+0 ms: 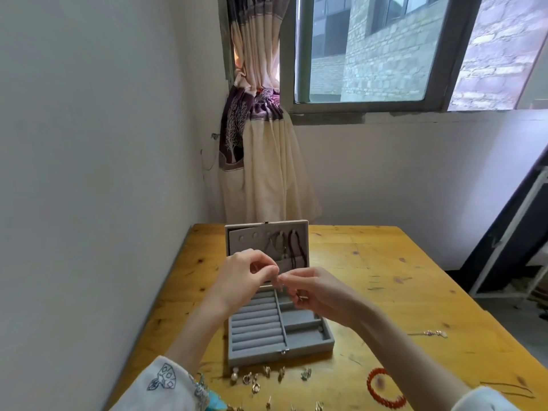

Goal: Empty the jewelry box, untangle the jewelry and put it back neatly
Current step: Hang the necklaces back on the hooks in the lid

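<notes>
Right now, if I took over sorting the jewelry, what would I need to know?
Left hand and right hand are pinching something small together above the open jewelry box; I cannot tell what.
Done: tray compartments look nearly empty; dark cords hang inside the lid.
Left: small earrings lie in front of the box, a red bracelet and a thin chain to the right on the table.

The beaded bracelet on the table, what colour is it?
Orange-red; the bracelet shows in the head view, near the right sleeve.

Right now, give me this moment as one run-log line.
phase: untangling | left hand + right hand: pinching small jewelry piece above open jewelry box | tray: looks empty | earrings, red bracelet: on table
</notes>
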`<state>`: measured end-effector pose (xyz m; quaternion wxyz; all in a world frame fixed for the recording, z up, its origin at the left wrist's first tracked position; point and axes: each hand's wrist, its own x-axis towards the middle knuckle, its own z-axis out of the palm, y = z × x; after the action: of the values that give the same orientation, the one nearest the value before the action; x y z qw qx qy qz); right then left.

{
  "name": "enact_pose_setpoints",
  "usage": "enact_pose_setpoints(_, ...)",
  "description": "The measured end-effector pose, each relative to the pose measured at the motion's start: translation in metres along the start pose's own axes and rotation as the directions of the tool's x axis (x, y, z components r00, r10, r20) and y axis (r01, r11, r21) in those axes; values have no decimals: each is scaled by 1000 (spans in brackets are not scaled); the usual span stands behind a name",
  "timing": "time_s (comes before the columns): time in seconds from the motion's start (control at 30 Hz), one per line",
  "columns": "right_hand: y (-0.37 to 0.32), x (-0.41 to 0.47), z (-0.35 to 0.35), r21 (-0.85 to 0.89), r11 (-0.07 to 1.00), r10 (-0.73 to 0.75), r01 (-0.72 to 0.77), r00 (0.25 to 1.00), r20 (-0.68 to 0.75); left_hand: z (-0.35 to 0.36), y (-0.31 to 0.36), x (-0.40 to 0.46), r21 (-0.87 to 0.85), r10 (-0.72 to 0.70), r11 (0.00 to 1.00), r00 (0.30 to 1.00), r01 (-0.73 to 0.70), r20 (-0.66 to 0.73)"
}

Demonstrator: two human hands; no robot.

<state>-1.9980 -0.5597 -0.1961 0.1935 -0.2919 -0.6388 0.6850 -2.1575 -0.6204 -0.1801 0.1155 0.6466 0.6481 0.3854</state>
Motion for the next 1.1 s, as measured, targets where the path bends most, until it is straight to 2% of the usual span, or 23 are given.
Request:
enact_pose_setpoints(0.23,14,55,-17,34,999,9,-9,1000,-11,18,-37,40,-30,-126,991,992,127,26)
enact_pose_setpoints(0.37,14,76,-30,0,1000,17,-17,1000,-26,21,-57,50,-125,-207,968,974,217,88)
enact_pose_setpoints(0.5,15,90,-37,-178,983,20,-35,996,-85,25,-70,52,-46,-245,966,957,255,155)
enact_pose_setpoints(0.67,3,100,-44,-191,981,-1,-15,997,-81,21,-75,55,101,-295,955,912,277,285)
enact_pose_setpoints(0.7,-1,102,-44,-196,981,-14,0,997,-71,22,-76,56,111,-312,950,912,293,267)
enact_pose_setpoints(0.77,-9,107,-42,-224,974,-45,33,998,-49,25,-73,58,97,-327,944,934,316,144)
enact_pose_setpoints(0.83,-16,110,-40,-261,963,-72,64,997,-20,26,-67,60,90,-278,958,959,274,44)
enact_pose_setpoints(0.87,-19,111,-39,-269,960,-86,81,996,-9,27,-65,62,82,-248,966,967,243,53)
enact_pose_setpoints(0.97,-24,114,-37,-244,962,-128,121,992,-11,31,-62,64,-16,-185,982,976,188,118)
enact_pose_setpoints(1.1,-21,120,-43,-215,965,-179,152,977,-112,24,-60,61,-333,-255,909,967,250,28)
